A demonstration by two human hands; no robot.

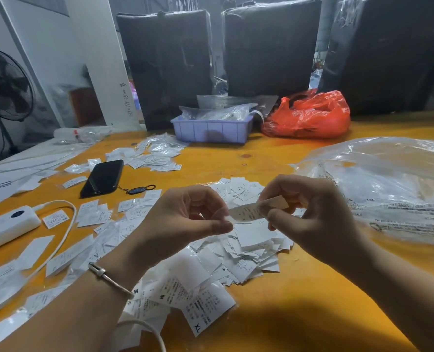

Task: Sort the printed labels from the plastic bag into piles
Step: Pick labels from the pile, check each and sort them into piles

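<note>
An XL label [205, 316] lies nearest the lens on the yellow table [299, 313], at the edge of a loose heap of labels [246, 252]. Above the heap, the left hand [185, 214] and right hand [309, 212] each pinch an end of a single label [249, 211], with the clear plastic bag [388, 189] lying just to the right. The step looks best done by reading the size mark before releasing the label onto its matching pile.
</note>
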